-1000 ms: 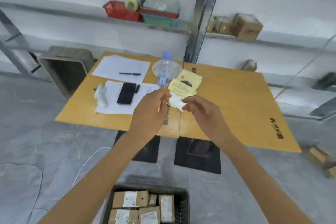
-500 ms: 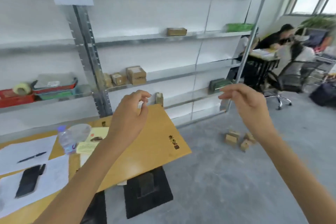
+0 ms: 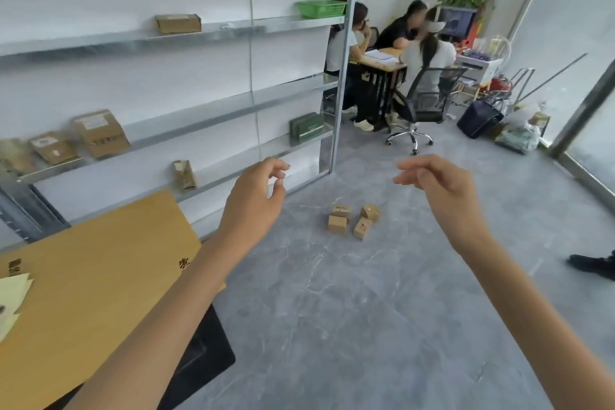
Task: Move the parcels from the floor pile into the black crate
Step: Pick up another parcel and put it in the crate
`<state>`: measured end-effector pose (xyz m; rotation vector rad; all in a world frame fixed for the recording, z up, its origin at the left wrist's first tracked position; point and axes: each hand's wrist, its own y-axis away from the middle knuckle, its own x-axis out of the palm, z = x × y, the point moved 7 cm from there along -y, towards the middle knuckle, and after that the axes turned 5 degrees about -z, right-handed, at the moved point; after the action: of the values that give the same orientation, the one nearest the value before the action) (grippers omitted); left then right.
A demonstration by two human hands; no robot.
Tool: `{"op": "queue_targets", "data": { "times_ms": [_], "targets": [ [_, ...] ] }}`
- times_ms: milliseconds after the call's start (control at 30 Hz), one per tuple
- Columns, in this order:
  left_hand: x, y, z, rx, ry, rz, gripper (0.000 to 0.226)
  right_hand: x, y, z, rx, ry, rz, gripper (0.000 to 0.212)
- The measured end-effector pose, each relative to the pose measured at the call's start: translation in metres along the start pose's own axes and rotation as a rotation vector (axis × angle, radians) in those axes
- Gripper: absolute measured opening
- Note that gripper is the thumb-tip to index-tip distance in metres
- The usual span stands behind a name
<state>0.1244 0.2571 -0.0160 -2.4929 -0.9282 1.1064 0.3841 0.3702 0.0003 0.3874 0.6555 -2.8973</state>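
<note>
Several small brown cardboard parcels (image 3: 352,221) lie in a loose pile on the grey floor, ahead of me and between my two raised hands. My left hand (image 3: 254,198) hovers in the air left of the pile, fingers loosely curled, thumb and forefinger close together, holding nothing. My right hand (image 3: 439,186) hangs right of the pile with fingers apart and empty. Both hands are well above and short of the parcels. The black crate is out of view.
A wooden table (image 3: 100,276) with papers fills the lower left. Metal shelving (image 3: 199,116) with cardboard boxes runs along the left wall. People sit at a desk (image 3: 382,63) at the back, with an office chair (image 3: 422,106). A shoe (image 3: 592,265) shows at the right edge.
My view has swung right, from the table and crate to the floor pile. Both hands left the papers on the table and now hang apart in the air, empty.
</note>
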Motion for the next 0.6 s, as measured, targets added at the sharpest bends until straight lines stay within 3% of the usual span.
{"op": "queue_targets", "data": {
  "times_ms": [333,600],
  "targets": [
    [0.084,-0.063,0.056,-0.054,-0.010,0.093,0.026,0.024,-0.074,-0.070,0.116,-0.041,-0.026,0.037],
    [0.144,-0.183,0.119,-0.071,0.020,0.135,0.026,0.075,-0.179,-0.144,0.241,-0.015,-0.025,0.036]
  ]
}}
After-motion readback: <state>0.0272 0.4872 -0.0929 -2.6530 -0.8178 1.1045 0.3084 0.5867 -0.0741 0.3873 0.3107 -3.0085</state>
